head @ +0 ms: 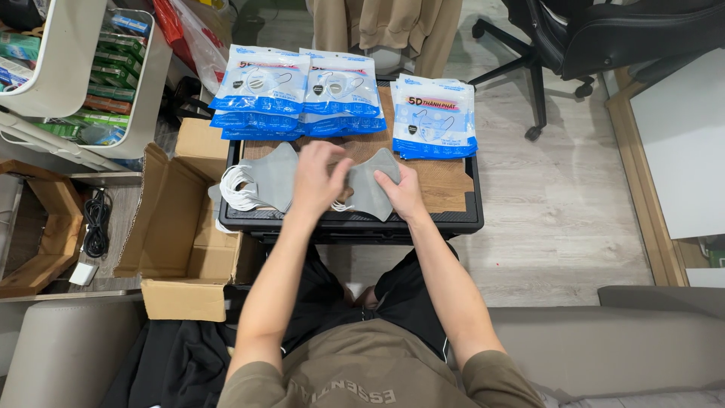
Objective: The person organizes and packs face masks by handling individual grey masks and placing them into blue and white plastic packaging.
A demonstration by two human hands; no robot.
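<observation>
On a small wooden-topped table with a black rim (453,219) lie two stacks of grey face masks. My left hand (321,177) rests between the left stack (268,175) with its white ear loops and the right stack, fingers curled over the masks. My right hand (400,193) grips the right stack of grey masks (371,193) at its upper right edge. Behind them, blue-and-white mask packets lie in piles at the back left (298,94) and the back right (434,117).
An open cardboard box (177,242) stands left of the table. A white shelf cart with green boxes (98,75) is at the far left. A black office chair (596,38) stands at the back right, and a grey sofa (604,340) is under me.
</observation>
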